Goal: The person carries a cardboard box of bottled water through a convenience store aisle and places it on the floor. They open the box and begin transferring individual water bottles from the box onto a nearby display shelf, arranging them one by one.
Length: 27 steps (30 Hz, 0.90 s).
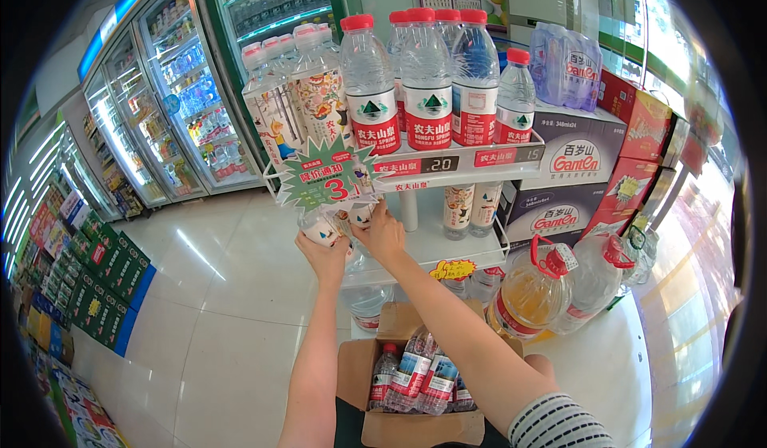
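Observation:
My left hand (325,257) grips the lower part of a water bottle with an illustrated label (320,229) at the left end of the rack's lower shelf. Beside it, my right hand (382,232) closes around another illustrated bottle (362,215). A green starburst price sign (328,175) hides the upper parts of both bottles. Red-capped Nongfu Spring bottles (427,88) and larger illustrated bottles (317,82) stand on the white rack's upper shelf (467,171). Below my forearms, an open cardboard box (353,367) holds several small red-labelled water bottles (410,370).
Large jugs with red handles, one of amber liquid (530,298) and one clear (590,274), stand right of the rack. Ganten cartons (569,154) are stacked behind them. Glass-door coolers (192,88) line the left wall. Green cartons (99,268) sit at far left on the tiled floor (239,304).

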Each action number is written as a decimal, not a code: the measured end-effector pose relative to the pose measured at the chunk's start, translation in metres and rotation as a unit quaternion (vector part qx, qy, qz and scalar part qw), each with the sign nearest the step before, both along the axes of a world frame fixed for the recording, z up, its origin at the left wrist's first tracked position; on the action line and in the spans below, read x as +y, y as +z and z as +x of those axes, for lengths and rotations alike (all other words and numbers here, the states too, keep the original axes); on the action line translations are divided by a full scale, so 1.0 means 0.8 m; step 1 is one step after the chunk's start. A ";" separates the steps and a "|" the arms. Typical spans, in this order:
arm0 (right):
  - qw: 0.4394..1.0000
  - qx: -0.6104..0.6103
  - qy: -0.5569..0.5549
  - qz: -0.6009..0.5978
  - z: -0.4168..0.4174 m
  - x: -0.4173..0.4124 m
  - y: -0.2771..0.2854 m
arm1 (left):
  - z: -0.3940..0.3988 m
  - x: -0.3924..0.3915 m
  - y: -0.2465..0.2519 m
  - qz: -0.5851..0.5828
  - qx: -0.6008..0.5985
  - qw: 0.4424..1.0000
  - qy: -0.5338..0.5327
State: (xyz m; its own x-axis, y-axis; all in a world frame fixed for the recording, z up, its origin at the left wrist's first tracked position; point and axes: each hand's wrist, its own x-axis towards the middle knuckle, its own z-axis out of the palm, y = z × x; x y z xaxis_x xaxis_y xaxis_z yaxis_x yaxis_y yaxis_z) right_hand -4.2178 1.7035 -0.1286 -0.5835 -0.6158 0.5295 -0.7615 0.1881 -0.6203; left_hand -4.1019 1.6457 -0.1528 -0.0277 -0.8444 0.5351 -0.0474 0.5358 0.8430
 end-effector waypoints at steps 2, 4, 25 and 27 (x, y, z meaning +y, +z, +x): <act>1.000 0.008 -0.004 -0.001 -0.004 0.000 0.001 | -0.002 0.013 0.004 -0.047 -0.023 0.999 0.012; 1.000 -0.008 0.012 0.005 0.000 0.001 0.003 | 0.001 0.015 0.001 -0.097 -0.063 0.993 0.025; 0.984 -0.157 -0.076 0.030 -0.219 0.203 0.029 | 0.027 0.007 -0.013 0.042 -0.076 0.985 -0.148; 0.990 -0.136 -0.030 0.003 -0.213 0.199 0.010 | 0.027 -0.001 -0.019 0.016 -0.074 0.987 -0.144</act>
State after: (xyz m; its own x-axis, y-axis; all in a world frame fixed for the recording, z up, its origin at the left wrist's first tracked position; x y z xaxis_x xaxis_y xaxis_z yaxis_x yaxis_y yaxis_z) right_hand -4.3879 1.8629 -0.1209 -0.7394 -0.5781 0.3452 -0.5544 0.2318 -0.7993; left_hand -4.0802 1.6445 -0.1683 -0.3448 -0.8064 0.4805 -0.0213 0.5185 0.8548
